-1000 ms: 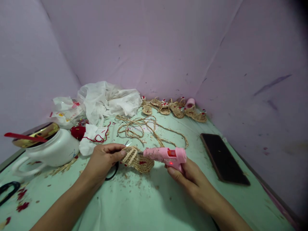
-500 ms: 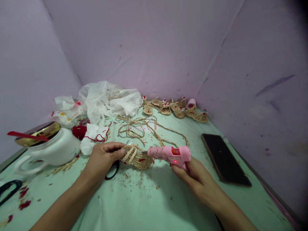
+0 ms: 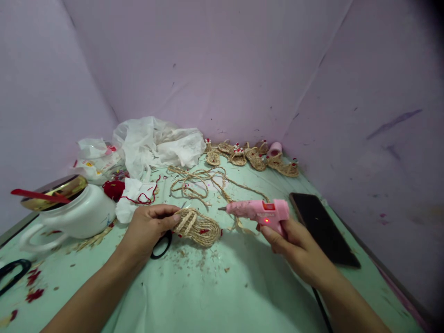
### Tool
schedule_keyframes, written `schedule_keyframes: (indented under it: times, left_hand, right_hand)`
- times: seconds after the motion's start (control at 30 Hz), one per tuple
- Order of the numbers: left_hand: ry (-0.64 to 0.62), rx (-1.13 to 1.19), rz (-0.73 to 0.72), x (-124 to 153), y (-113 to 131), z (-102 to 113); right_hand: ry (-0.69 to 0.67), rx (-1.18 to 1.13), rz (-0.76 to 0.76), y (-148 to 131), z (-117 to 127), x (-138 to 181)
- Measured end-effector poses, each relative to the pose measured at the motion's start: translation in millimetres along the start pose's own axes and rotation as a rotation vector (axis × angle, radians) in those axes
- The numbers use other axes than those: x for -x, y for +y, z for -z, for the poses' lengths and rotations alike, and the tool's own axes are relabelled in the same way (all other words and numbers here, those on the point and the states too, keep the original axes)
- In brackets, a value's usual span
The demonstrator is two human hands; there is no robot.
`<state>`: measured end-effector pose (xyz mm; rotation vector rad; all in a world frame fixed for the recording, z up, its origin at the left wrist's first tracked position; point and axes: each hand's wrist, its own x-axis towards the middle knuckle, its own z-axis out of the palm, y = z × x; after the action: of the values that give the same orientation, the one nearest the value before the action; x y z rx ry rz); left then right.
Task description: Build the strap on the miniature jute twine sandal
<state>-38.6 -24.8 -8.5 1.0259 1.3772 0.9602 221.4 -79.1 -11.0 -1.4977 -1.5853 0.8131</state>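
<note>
My left hand [image 3: 147, 227] pinches the strap end of a small woven jute sandal [image 3: 198, 227] that rests on the green table [image 3: 215, 286]. My right hand [image 3: 294, 245] grips a pink glue gun [image 3: 262, 212] with a red light lit on its handle. The gun's nozzle points left and hangs a little to the right of the sandal, not touching it. Black scissors [image 3: 161, 245] lie partly under my left hand.
Loose jute cord [image 3: 204, 182] lies behind the sandal. Several finished little sandals [image 3: 253, 157] line the back wall. A black phone [image 3: 324, 229] lies at the right. White plastic bags [image 3: 156, 143], red yarn [image 3: 113, 188] and a white pot [image 3: 74, 212] stand at the left.
My right hand has drawn the glue gun away from the sandal, to the right and slightly up. My left hand still holds the sandal in place.
</note>
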Motion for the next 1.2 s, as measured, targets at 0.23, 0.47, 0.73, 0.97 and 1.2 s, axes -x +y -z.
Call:
schedule_keyframes:
  times: [0.23,0.47,0.73,0.97,1.2]
  left_hand:
    - [-0.121,-0.060,0.087,2,2,-3]
    - [-0.406,-0.306,0.222,10,2,-8]
    - [-0.385,-1.087,-0.167,16,1,-2]
    - [-0.463,-1.087,-0.398,32,5,6]
    - [-0.573,-1.020,-0.302,29,6,-6]
  right_hand:
    - [0.192,-0.413,-0.284,12,1,-14]
    - [0.227,-0.202,-0.444,24,16,-36]
    - [0.143,0.414,0.054,-27,-11,11]
    - [-0.221,0.363,0.261,-26,-69,28]
    - [-0.260,0.330,0.226,-15,-74,24]
